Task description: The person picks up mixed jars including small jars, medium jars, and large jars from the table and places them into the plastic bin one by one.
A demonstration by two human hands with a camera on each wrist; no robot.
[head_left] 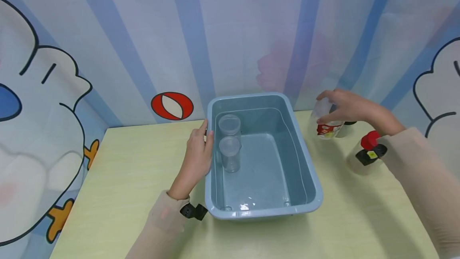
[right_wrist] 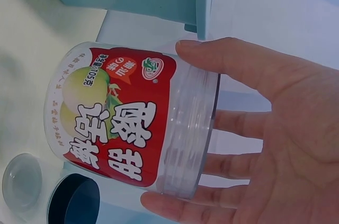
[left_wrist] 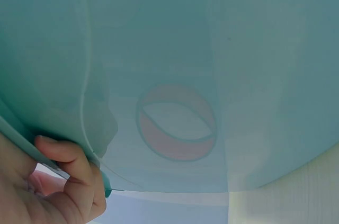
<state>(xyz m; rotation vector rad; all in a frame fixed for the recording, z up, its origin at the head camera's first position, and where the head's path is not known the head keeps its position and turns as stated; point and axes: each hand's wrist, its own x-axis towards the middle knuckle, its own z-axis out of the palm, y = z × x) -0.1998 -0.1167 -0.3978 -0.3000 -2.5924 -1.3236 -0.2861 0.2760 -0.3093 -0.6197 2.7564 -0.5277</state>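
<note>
One clear plastic jar, red label reading "105克" — gripped by right hand; left hand grips smooth blue basin by rim — two cylindrical containers inside.

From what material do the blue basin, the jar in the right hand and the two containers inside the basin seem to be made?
Blue basin: probably moulded plastic, glossy; bright glints show inside.

Jar: likely clear plastic, though glass is possible; smooth, shiny, see-through beside its printed label.

Nearer container and farther container: transparent, perhaps plastic; the basin's colour shows through.
</note>
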